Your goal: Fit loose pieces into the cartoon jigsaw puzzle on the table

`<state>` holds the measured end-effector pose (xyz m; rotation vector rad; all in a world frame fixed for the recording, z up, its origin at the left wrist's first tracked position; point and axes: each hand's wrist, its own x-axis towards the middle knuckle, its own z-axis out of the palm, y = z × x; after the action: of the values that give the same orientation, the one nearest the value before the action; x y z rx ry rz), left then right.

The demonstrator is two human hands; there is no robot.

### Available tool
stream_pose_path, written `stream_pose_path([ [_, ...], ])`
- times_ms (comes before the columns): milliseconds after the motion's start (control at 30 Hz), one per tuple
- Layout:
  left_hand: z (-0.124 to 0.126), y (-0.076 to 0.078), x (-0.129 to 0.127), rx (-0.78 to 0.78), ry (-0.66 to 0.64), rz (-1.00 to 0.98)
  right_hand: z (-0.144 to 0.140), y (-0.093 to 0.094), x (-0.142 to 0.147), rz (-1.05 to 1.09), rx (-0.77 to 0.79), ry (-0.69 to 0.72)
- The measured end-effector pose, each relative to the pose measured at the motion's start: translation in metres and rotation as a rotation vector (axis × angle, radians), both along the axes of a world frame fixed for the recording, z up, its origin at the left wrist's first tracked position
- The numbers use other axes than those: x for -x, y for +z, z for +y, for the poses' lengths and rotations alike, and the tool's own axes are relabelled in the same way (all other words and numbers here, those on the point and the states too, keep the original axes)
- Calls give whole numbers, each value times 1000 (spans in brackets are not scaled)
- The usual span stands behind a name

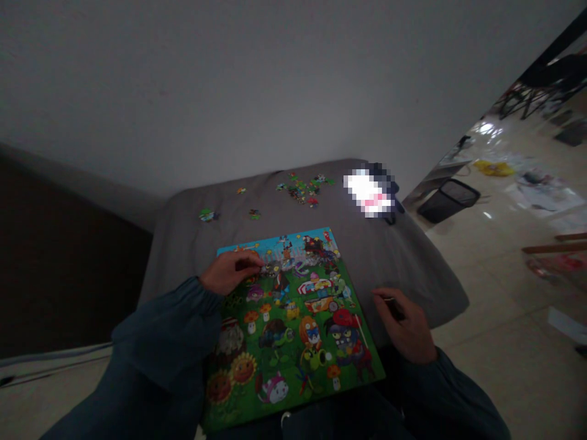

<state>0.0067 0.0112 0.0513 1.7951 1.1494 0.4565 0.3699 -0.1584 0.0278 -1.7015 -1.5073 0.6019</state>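
Note:
A colourful jigsaw puzzle board [293, 311] with cartoon plants and monsters on green lies at the front of the grey-covered surface, its near edge by my lap. Over the board's upper left part, my left hand [232, 271] rests with thumb and fingertips pressed together; whatever is between them is hidden. To the right of the board, my right hand [407, 325] hovers apart from it with its fingers curled in. A thin pale edge shows by its thumb, too small to name.
Loose puzzle pieces [300, 189] lie heaped towards the back, with smaller groups of pieces [209, 214] to their left. A bright blurred-out screen [369, 194] stands at the back right. Beyond are a wall [229, 91], a dark bin [449, 200] and a yellow bag [494, 168] on the floor.

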Motion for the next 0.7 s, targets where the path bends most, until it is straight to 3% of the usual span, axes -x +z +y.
stream_pose_path([
  [133, -1, 0, 1, -8, -18, 31, -1, 0, -2, 111, 59, -32],
  [200, -2, -1, 0, -21, -30, 59, 2, 3, -3, 264, 106, -41],
  [367, -3, -2, -1, -104, -60, 117, 20, 17, 3, 1089, 289, 21],
  [433, 1, -4, 1, -127, -51, 126, 28, 22, 8, 1300, 361, 64],
  [567, 18, -11, 5, -92, -93, 144, 36, 24, 17, 1431, 399, 137],
  [700, 29, -7, 3, -49, -169, 201, 32, 22, 22, 1440, 413, 134],
])
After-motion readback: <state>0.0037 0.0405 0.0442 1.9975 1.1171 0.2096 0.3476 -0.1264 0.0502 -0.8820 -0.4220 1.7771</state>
